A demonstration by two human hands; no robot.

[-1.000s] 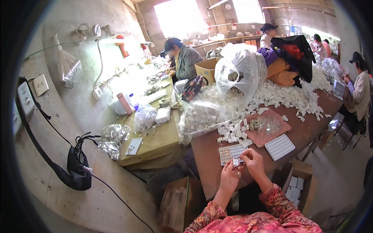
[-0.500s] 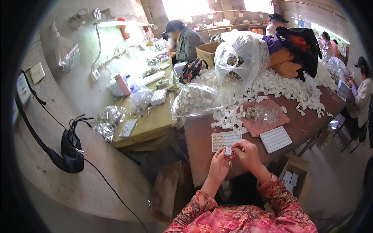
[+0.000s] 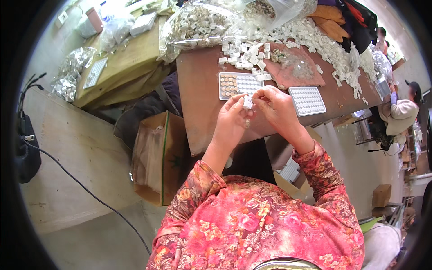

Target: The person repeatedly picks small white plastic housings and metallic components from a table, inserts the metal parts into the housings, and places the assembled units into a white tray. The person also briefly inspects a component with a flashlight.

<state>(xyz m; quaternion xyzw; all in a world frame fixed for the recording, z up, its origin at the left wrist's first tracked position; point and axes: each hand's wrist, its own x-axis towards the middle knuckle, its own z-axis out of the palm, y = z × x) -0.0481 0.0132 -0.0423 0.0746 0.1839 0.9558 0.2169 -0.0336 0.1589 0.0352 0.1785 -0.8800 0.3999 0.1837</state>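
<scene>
My left hand pinches a small white plastic piece between thumb and fingers, just over the table's near edge. Close against its right side, my right hand has its fingertips pressed together. Whatever those fingertips grip is too small to make out. A little clear or shiny bit hangs below the left fingers. Behind the hands lies a white tray of small compartments; round tan pieces fill its left part. To the right of my right hand sits a second white tray with rows of cells.
A pink cloth with clear bits lies behind the trays. Loose white pieces are heaped across the brown table, beside a full clear bag. Cardboard boxes stand below. Another person sits at the right.
The view has tipped downward, so the table and hands sit higher in the picture. Both hands stay together at the small white plastic piece.
</scene>
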